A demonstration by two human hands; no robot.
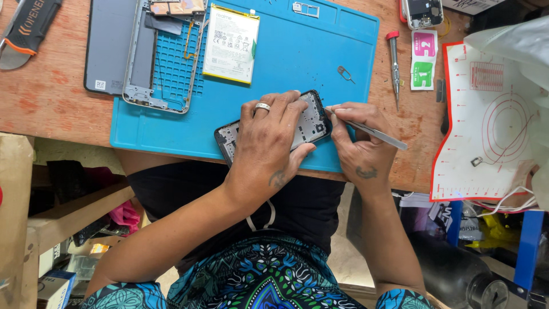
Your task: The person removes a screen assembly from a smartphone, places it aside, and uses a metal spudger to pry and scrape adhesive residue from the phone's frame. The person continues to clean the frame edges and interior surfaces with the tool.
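Note:
An opened dark phone (311, 121) lies tilted on the blue repair mat (297, 63), its inner boards showing. My left hand (266, 143), with a ring on one finger, lies flat over the phone's middle and pins it down. My right hand (360, 149) holds metal tweezers (372, 133), whose tip touches the phone's upper right edge.
On the mat lie a white battery (230, 44), a silver phone frame (166, 57), a SIM tray (306, 8) and an ejector pin (345, 73). A grey back cover (106, 46) and a red-handled screwdriver (394, 63) rest on the wooden bench. A red-edged white mat (492, 126) lies at right.

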